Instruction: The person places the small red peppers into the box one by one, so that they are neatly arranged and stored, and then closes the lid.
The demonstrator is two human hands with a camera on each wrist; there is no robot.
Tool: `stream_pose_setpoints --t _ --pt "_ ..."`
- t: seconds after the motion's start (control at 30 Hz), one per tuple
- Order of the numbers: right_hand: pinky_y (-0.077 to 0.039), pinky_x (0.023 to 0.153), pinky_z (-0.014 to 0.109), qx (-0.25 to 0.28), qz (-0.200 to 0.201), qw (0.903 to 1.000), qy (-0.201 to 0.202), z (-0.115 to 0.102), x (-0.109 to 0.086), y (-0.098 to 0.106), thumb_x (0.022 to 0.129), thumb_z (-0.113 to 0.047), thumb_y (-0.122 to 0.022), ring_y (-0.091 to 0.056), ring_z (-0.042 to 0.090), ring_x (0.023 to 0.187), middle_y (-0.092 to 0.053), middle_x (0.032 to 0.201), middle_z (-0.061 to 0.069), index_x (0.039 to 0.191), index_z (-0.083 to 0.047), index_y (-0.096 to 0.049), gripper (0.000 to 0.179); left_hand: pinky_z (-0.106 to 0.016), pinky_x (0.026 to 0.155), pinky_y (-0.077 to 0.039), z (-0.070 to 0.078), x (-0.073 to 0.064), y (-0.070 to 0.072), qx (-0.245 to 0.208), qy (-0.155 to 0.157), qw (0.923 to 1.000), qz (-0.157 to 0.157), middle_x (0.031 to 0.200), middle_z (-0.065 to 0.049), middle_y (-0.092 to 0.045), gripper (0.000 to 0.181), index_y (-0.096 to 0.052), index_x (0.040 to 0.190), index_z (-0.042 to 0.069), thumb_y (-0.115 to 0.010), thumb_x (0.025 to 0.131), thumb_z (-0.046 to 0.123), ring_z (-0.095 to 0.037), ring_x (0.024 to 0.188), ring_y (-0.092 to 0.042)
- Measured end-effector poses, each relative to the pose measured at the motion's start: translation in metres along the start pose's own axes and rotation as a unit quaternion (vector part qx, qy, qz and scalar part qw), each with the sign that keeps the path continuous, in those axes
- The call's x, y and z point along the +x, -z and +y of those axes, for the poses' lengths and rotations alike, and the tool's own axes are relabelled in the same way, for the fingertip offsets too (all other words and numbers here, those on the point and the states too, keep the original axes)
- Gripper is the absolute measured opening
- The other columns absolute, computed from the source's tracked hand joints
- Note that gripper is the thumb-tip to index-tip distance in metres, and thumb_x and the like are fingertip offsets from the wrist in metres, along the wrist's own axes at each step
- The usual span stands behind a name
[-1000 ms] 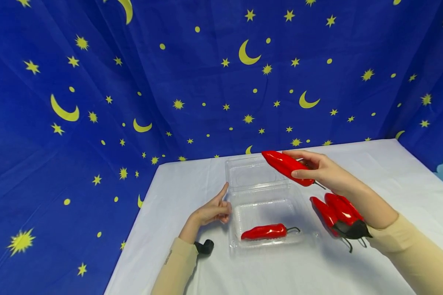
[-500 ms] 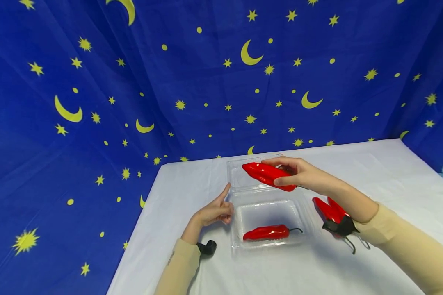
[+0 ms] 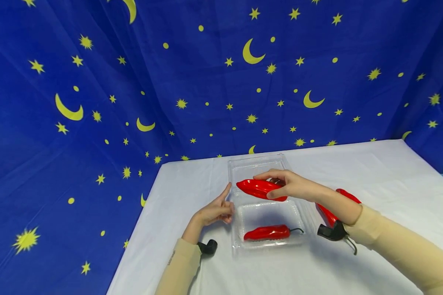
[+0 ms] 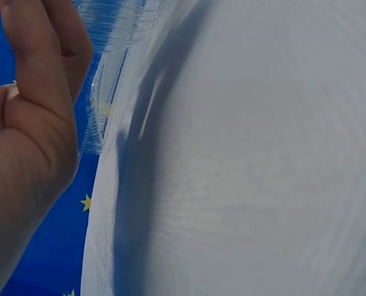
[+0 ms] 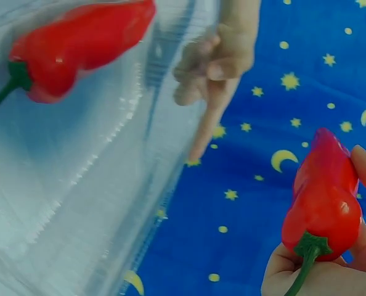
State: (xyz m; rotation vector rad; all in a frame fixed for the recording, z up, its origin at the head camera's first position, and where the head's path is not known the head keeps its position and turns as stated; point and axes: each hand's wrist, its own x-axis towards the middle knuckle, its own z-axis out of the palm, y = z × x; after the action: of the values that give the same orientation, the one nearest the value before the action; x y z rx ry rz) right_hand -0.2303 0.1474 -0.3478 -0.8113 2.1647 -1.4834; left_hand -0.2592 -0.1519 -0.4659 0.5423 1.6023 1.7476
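Observation:
My right hand [image 3: 291,185] grips a red chili pepper [image 3: 256,188] between thumb and fingers. The pepper hangs above the clear plastic clamshell container [image 3: 235,242], near its hinge; its green stem shows in the right wrist view. Another red pepper [image 3: 267,232] lies along the near side of the container's base. The open lid [image 3: 240,166] lies flat behind. At the container's left edge, my left hand [image 3: 212,213] rests with one finger straight and the others bent. In the left wrist view the bent fingers [image 4: 44,68] are close to the clear plastic.
More red peppers [image 3: 328,215] lie right of the container, partly hidden by my right forearm. A black wrist-camera mount [image 3: 332,231] overlaps them; another mount [image 3: 208,247] sits at my left wrist. A blue curtain with moons and stars [image 3: 192,73] stands behind the white table [image 3: 184,184].
My right hand has carried the held pepper left and toward me, from beside the lid to over the hinge area. My left hand has stayed at the container's edge.

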Motion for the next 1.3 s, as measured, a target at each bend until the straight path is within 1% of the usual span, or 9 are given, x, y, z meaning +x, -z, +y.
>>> stream_pose_setpoints --t 0.1,0.27,0.4,0.53,0.8,1.07,1.3 --pt "-0.050 0.079 0.039 0.006 -0.011 0.9999 -0.012 0.010 0.002 -0.002 0.086 -0.011 -0.066 -0.048 0.032 0.101 -0.052 0.121 0.014 0.136 -0.009 -0.051 0.052 -0.021 0.056 -0.052 -0.001 -0.001 0.000 -0.003 -0.001 1.0000 -0.003 0.073 -0.002 -0.054 0.095 0.017 0.149 0.029 -0.048 0.090 -0.005 -0.011 0.059 -0.057" --pt "-0.049 0.081 0.039 0.014 -0.022 0.9991 -0.035 0.028 0.001 -0.010 0.085 -0.011 -0.067 -0.048 0.031 0.104 -0.052 0.123 0.012 0.136 -0.011 -0.052 0.052 -0.022 0.056 -0.052 -0.009 -0.003 -0.002 -0.005 0.003 1.0000 -0.004 0.073 -0.001 -0.054 0.095 0.017 0.149 0.029 -0.048 0.089 -0.007 -0.011 0.058 -0.057" --pt "-0.049 0.080 0.039 -0.003 -0.019 0.9986 -0.050 0.039 -0.001 -0.019 0.084 -0.010 -0.067 -0.048 0.030 0.104 -0.053 0.122 0.010 0.134 -0.012 -0.055 0.051 -0.021 0.057 -0.052 -0.015 -0.004 -0.004 -0.006 0.003 1.0000 -0.003 0.073 0.000 -0.054 0.095 0.016 0.149 0.029 -0.047 0.088 -0.008 -0.010 0.059 -0.058" --pt "-0.050 0.080 0.040 -0.022 -0.018 0.9979 -0.057 0.046 -0.002 -0.025 0.083 -0.009 -0.068 -0.050 0.029 0.104 -0.053 0.122 0.011 0.131 -0.011 -0.057 0.050 -0.021 0.057 -0.052 -0.017 -0.004 -0.006 -0.008 0.001 1.0000 0.000 0.074 0.000 -0.055 0.096 0.016 0.150 0.028 -0.048 0.087 -0.007 -0.009 0.059 -0.058" --pt "-0.050 0.083 0.043 -0.028 -0.026 0.9972 -0.065 0.050 -0.001 -0.028 0.080 -0.007 -0.069 -0.050 0.030 0.106 -0.052 0.125 0.013 0.129 -0.011 -0.059 0.050 -0.020 0.057 -0.052 -0.012 -0.003 -0.005 -0.004 -0.002 1.0000 -0.001 0.074 0.000 -0.054 0.097 0.016 0.150 0.028 -0.049 0.087 -0.007 -0.010 0.059 -0.058" --pt "-0.048 0.084 0.044 -0.051 -0.039 0.9960 -0.062 0.060 0.001 -0.032 0.079 -0.004 -0.069 -0.051 0.026 0.101 -0.056 0.117 0.006 0.125 -0.010 -0.061 0.048 -0.020 0.056 -0.052 -0.007 -0.002 -0.003 -0.003 -0.013 0.9999 -0.003 0.076 0.000 -0.055 0.096 0.016 0.149 0.030 -0.047 0.088 -0.008 -0.009 0.059 -0.058" --pt "-0.048 0.082 0.044 -0.052 -0.045 0.9958 -0.060 0.063 0.001 -0.036 0.078 -0.002 -0.068 -0.051 0.026 0.099 -0.057 0.114 0.006 0.124 -0.009 -0.062 0.047 -0.020 0.056 -0.052 -0.004 -0.001 -0.002 -0.004 -0.012 0.9999 0.004 0.076 0.000 -0.054 0.097 0.016 0.149 0.030 -0.047 0.087 -0.009 -0.010 0.059 -0.058"
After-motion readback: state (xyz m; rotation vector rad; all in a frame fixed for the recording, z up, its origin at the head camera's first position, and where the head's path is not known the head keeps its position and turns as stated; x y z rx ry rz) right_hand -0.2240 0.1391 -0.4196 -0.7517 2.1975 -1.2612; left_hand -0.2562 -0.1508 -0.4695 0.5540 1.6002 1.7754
